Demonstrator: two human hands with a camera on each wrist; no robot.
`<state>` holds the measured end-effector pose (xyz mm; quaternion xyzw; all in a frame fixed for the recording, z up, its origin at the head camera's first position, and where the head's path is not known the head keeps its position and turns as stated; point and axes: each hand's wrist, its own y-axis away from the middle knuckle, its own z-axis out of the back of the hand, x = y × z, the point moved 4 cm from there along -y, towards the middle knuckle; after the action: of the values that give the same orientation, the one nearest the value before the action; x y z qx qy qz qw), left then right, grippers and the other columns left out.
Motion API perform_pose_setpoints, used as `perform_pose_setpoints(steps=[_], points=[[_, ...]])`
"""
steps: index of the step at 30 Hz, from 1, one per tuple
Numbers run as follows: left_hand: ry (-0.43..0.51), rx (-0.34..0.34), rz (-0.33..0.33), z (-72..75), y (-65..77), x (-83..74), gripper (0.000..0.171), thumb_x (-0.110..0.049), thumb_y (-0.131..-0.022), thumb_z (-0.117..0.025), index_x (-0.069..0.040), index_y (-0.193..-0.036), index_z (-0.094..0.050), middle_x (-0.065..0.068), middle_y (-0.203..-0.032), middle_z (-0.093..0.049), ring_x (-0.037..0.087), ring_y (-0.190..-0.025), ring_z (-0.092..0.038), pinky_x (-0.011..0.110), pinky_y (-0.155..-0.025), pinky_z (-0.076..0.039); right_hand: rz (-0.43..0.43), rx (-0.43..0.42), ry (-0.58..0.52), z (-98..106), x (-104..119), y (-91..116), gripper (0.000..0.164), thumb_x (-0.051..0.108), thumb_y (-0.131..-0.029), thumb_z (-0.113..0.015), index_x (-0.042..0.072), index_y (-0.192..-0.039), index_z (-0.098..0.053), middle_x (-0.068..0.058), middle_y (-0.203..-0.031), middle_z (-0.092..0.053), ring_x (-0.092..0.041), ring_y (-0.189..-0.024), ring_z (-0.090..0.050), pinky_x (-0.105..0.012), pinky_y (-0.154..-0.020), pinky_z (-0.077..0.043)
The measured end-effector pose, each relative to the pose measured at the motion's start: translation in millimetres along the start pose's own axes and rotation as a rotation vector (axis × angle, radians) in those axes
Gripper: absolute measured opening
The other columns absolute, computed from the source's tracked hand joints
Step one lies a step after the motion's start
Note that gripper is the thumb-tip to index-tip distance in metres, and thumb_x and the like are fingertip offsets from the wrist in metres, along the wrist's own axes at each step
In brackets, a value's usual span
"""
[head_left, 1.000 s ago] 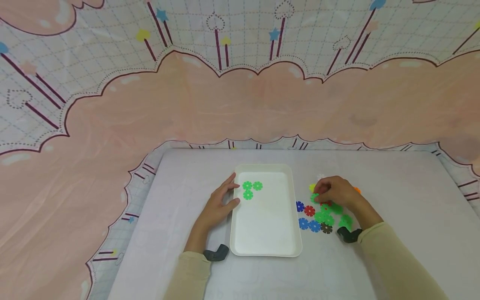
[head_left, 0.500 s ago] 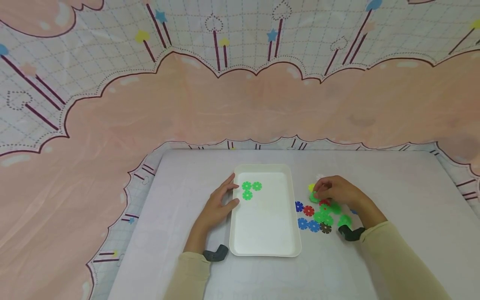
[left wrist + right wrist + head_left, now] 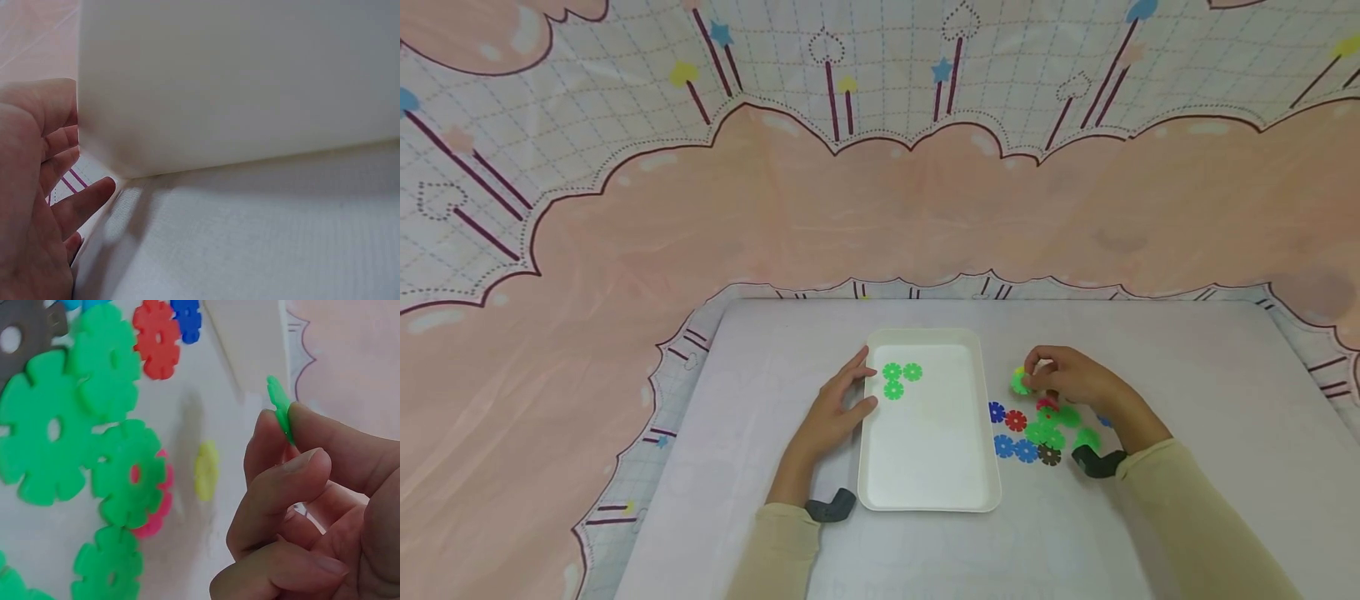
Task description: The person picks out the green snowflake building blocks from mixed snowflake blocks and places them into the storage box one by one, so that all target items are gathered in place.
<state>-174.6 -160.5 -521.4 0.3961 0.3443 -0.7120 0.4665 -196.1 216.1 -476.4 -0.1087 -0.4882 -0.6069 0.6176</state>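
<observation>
My right hand (image 3: 1071, 379) pinches a green snowflake disc (image 3: 280, 406) between thumb and index finger, raised over the table. In the head view this disc overlaps a yellow disc (image 3: 206, 470) that lies beneath. Below the hand is a loose group of notched discs, with several green ones (image 3: 51, 429) and a pink one (image 3: 156, 515) partly covered by green. My left hand (image 3: 835, 414) rests at the left rim of the white tray (image 3: 928, 467), thumb and fingers spread along the edge. In the tray's upper left lie 3 green discs (image 3: 892, 389).
Beside the tray's right edge lie dark blue (image 3: 996, 412), red (image 3: 1016, 421), blue (image 3: 1026, 451) and dark brown discs (image 3: 1049, 454). The white tabletop (image 3: 1217, 417) extends around them. Behind it hangs a peach patterned cloth (image 3: 880, 217). Black wrist mounts (image 3: 831, 506) sit at both cuffs.
My right hand has lifted slightly up and away with the green disc in its pinch, uncovering more of the red-pink disc below. The left hand stays at the tray's rim.
</observation>
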Motion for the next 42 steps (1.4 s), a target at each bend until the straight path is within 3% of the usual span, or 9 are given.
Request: perform_pose_setpoints(steps=[23, 29, 37, 42], points=[[-0.003, -0.004, 0.008, -0.9, -1.1, 0.2, 0.041, -0.014, -0.096, -0.067, -0.007, -0.136, -0.059, -0.012, -0.168, -0.029, 0.018, -0.157, -0.026, 0.051, -0.127, -0.022, 0.091, 0.043, -0.005, -4, 37, -9, 0.023, 0.026, -0.095, -0.072, 0.009, -0.106, -0.062, -0.02, -0.099, -0.069, -0.024, -0.07, -0.056, -0.029, -0.058, -0.046], [0.0, -0.007, 0.006, -1.5, -1.5, -0.3, 0.04, -0.015, -0.096, -0.067, -0.009, -0.135, -0.059, -0.011, -0.168, -0.029, 0.018, -0.157, -0.026, 0.052, -0.127, -0.022, 0.111, 0.069, -0.012, -8, 51, -14, 0.021, 0.024, -0.095, -0.071, 0.008, -0.106, -0.063, -0.022, -0.097, -0.069, -0.024, -0.071, -0.057, -0.034, -0.065, -0.048], [0.0, -0.011, 0.009, -1.1, -1.5, 1.0, 0.04, -0.014, -0.096, -0.067, -0.009, -0.135, -0.059, -0.013, -0.167, -0.029, 0.017, -0.157, -0.026, 0.051, -0.127, -0.022, 0.098, 0.098, -0.036, -19, 70, -20, 0.021, 0.027, -0.094, -0.073, 0.011, -0.105, -0.064, -0.022, -0.089, -0.067, -0.029, -0.072, -0.056, -0.024, -0.051, -0.035], [0.011, -0.016, 0.013, -1.3, -1.3, 0.3, 0.039, -0.014, -0.096, -0.068, -0.013, -0.135, -0.06, -0.013, -0.167, -0.029, 0.017, -0.157, -0.025, 0.053, -0.128, -0.021, 0.108, 0.121, -0.051, -28, 81, -23, 0.02, 0.026, -0.094, -0.073, 0.012, -0.104, -0.064, -0.019, -0.084, -0.066, -0.031, -0.071, -0.057, -0.024, -0.05, -0.035]])
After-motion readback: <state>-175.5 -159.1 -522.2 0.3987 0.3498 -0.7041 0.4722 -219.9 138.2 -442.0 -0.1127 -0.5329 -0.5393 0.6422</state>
